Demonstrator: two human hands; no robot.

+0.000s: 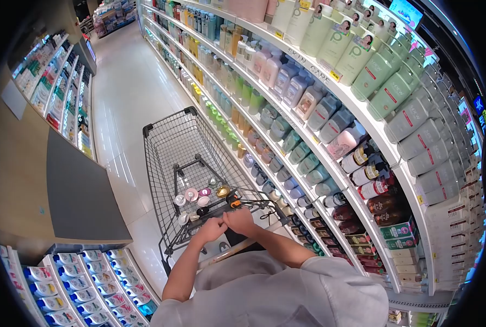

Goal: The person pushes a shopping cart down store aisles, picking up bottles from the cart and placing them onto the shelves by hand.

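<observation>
Bright shop aisle (117,71), wire cart (169,120) near its right side: a sideways scrape looks the likeliest mishap.
Far left, rows of white bottles (77,283) stand apart from the cart and seem safe. Small round containers (191,194) lie inside the cart towards its near end; a sudden stop would probably set them rolling. Just behind them the left hand (214,228) is curled and touches the right hand (239,222), which is bent inward too; I cannot tell whether either holds anything. Both are forward of the handle bar (226,253), so steering could be slack if the cart moves. At the right, the display shelf (308,68) runs close beside the cart; a drift that way might catch its edge and knock toiletry bottles (308,163) down.
</observation>
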